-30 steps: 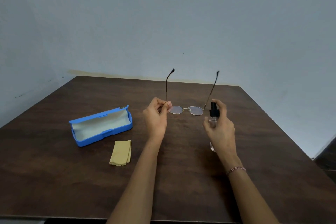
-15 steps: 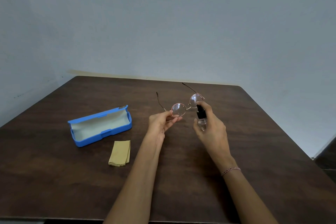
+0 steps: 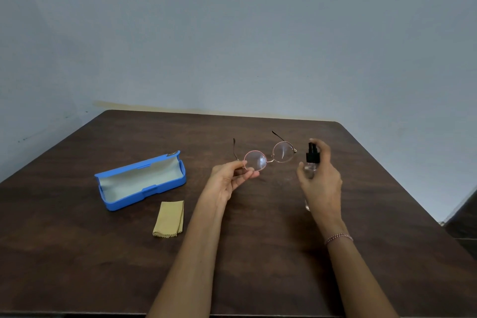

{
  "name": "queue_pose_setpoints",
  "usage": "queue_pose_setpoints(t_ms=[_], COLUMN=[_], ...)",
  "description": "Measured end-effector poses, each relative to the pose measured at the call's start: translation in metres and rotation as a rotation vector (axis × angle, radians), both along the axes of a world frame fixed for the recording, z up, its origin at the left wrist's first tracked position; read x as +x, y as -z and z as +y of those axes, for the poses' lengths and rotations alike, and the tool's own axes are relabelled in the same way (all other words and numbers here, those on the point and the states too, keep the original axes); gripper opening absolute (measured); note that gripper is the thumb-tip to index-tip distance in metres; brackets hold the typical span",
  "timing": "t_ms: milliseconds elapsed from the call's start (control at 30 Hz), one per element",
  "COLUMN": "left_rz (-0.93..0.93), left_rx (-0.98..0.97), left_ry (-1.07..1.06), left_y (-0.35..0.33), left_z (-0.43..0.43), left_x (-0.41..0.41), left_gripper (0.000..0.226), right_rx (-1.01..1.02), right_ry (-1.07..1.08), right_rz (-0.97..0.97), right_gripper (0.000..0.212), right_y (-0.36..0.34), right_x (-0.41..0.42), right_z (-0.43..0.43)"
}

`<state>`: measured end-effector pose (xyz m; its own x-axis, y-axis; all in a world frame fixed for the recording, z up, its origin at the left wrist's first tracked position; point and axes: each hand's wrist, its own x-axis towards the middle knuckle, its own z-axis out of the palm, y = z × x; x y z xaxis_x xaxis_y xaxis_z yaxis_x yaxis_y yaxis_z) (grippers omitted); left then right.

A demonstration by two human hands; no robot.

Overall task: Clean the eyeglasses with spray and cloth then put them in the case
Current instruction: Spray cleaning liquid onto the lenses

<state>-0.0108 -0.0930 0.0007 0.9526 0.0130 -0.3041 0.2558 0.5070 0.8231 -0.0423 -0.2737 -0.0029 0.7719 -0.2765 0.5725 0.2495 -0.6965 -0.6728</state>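
My left hand (image 3: 229, 179) pinches the round thin-framed eyeglasses (image 3: 269, 156) by the rim of the left lens, holding them above the table with the lenses turned toward me and the temples pointing away. To their right, my right hand (image 3: 320, 181) grips a small clear spray bottle (image 3: 311, 160) with a black pump, forefinger on top, nozzle facing the glasses a short gap away. An open blue glasses case (image 3: 140, 181) with pale lining lies at the left. A folded tan cloth (image 3: 169, 218) lies in front of it.
Everything rests on a dark brown wooden table (image 3: 258, 253) set against a pale blue-grey wall. The table's right edge runs diagonally at the far right, with dark floor beyond it.
The glasses were turned from temples-up to lenses facing me and tilted. The right hand with the bottle moved close to the right lens, then drew back to the right.
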Motion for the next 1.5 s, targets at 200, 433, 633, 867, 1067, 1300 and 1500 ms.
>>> queue_pose_setpoints(t_ms=[200,433,633,867,1067,1300,1500], left_rz=[-0.002,-0.045,-0.109,-0.148,-0.176,-0.247,-0.291], left_rx=[0.031,0.098,0.138,0.213,0.263,0.342,0.414], left_ry=[0.042,0.086,0.038,-0.036,-0.134,-0.243,-0.307], left_y=[0.0,0.004,0.006,0.006,-0.004,-0.023,-0.035], left_z=[0.005,0.01,0.01,0.009,0.021,0.056,0.088], left_x=[-0.001,0.004,0.003,0.002,-0.011,-0.036,-0.053], left_gripper=[0.008,0.009,0.016,0.019,0.005,0.007,0.007], right_rx=[0.099,0.345,0.298,0.205,0.251,0.176,0.12], right_ry=[0.022,-0.033,-0.241,-0.303,-0.308,-0.206,-0.054], right_rz=[-0.027,-0.091,-0.07,-0.044,-0.023,-0.086,-0.278], right_gripper=[0.052,0.056,0.071,0.075,0.065,0.074,0.065], right_y=[0.004,0.006,0.02,0.021,0.019,0.014,-0.007], right_x=[0.003,0.007,0.019,0.014,0.006,-0.001,-0.036], right_z=[-0.006,-0.016,-0.019,-0.019,-0.016,-0.017,0.013])
